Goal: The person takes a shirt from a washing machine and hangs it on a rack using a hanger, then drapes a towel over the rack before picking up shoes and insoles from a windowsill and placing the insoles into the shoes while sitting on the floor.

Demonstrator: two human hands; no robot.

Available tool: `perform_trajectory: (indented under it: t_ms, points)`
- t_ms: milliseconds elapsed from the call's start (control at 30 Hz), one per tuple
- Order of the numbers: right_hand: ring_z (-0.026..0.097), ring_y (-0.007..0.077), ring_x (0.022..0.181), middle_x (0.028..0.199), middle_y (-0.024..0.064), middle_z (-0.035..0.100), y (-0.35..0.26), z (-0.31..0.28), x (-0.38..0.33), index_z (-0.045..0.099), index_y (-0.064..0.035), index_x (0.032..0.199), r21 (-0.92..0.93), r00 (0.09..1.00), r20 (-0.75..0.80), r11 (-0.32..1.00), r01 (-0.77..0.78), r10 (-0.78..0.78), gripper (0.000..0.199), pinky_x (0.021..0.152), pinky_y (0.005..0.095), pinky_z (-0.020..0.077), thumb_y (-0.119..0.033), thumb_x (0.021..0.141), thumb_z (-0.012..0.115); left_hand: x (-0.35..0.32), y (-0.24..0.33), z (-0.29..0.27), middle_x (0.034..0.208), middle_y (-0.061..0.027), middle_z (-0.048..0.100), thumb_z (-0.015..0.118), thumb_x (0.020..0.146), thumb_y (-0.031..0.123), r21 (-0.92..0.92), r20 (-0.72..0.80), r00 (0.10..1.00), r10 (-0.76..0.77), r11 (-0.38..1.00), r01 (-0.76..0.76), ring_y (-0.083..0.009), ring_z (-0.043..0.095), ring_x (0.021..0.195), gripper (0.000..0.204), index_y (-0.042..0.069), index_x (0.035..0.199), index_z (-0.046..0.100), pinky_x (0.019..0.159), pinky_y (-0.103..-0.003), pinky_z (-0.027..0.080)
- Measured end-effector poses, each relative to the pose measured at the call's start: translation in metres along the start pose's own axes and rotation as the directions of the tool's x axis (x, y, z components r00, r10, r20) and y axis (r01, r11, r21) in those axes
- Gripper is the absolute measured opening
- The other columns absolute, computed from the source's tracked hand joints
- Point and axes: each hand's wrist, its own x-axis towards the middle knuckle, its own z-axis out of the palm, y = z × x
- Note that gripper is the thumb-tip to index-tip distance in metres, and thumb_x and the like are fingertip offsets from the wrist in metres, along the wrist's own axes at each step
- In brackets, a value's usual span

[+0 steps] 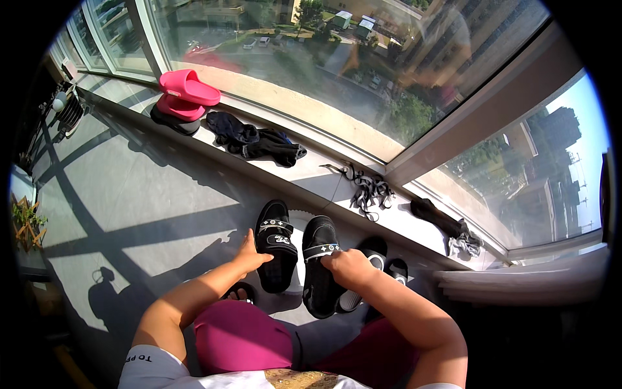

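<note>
Two black closed-toe slippers with patterned straps are side by side in front of me, toes pointing away. My left hand (249, 254) is at the outer side of the left slipper (276, 246), its thumb over the edge and its fingers along the side. My right hand (350, 268) grips the right slipper (319, 236) near its strap, with the fingertips partly hidden. Beneath and between the slippers shows a white round object (300, 222), mostly covered. Whether the slippers rest on it, I cannot tell.
Along the window ledge (317, 178) lie pink slides (188, 91) on a dark pair, dark socks (256, 139), a tangle of black-and-grey laces (372, 191) and more socks (447, 227). Other black slippers (374, 249) are right of my right hand. My sandalled foot (241, 293) is below left.
</note>
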Motion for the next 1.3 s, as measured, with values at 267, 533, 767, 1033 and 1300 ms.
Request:
perform_trajectory:
  t_ms: [267,533,767,1033,1300]
  points:
    - [0.066,0.0266,0.07,0.079,0.0079,0.067,-0.008,-0.13,-0.008,0.065,-0.0074,0.091,0.345,0.793,-0.608,0.889,0.301,-0.033,0.029,0.061,0.0312,0.0524,0.0,0.065,0.073,0.01,0.115,-0.047,0.139,-0.0083,0.038,0.066,0.069,0.061,-0.848,0.46,0.741,0.489,0.488,0.205,-0.0226,0.037,0.128,0.097,0.011,0.142,0.025,0.105,-0.039,0.03]
    - [0.05,0.0372,0.101,0.106,0.0218,0.051,-0.061,-0.08,0.011,0.047,0.0021,0.114,0.379,0.482,-0.853,0.873,0.308,0.2,0.051,0.086,0.0394,0.042,-0.024,0.077,0.07,0.012,0.146,-0.04,0.128,-0.0119,0.05,0.034,0.075,0.079,-0.913,0.406,0.801,0.44,0.16,0.375,-0.0255,0.051,0.114,0.089,0.012,0.134,0.039,0.099,-0.04,0.042]
    - [0.058,0.0343,0.082,0.081,0.0195,0.06,-0.065,-0.092,0.049,0.058,0.0039,0.092,0.864,0.999,0.019,0.501,-0.04,0.046,0.065,0.073,0.0381,0.0465,-0.06,0.082,0.053,0.009,0.117,-0.017,0.118,-0.0076,0.056,0.039,0.084,0.066,-0.922,0.37,0.866,0.335,0.249,0.298,-0.0201,0.056,0.106,0.071,0.01,0.128,0.047,0.093,-0.035,0.045]
    - [0.054,0.0257,0.049,0.049,0.0064,0.048,-0.073,-0.052,0.032,0.046,-0.0059,0.058,0.013,0.795,-0.602,0.996,0.093,-0.066,0.05,0.061,0.0337,0.0449,-0.046,0.083,0.059,0.007,0.149,-0.052,0.123,-0.0121,0.053,0.038,0.076,0.076,-0.938,0.346,0.847,0.404,0.181,0.296,-0.025,0.055,0.11,0.088,0.008,0.133,0.04,0.096,-0.038,0.045]
    - [0.041,0.0181,0.037,0.042,0.0004,0.035,-0.05,-0.067,0.041,0.034,-0.0124,0.053,-0.117,0.463,-0.876,0.991,0.062,-0.132,0.048,0.045,0.0273,0.0349,-0.034,0.08,0.067,0.006,0.16,-0.047,0.119,-0.0115,0.056,0.034,0.079,0.073,-0.911,0.384,0.881,0.276,0.272,0.311,-0.0237,0.058,0.105,0.084,0.007,0.13,0.042,0.092,-0.038,0.048]
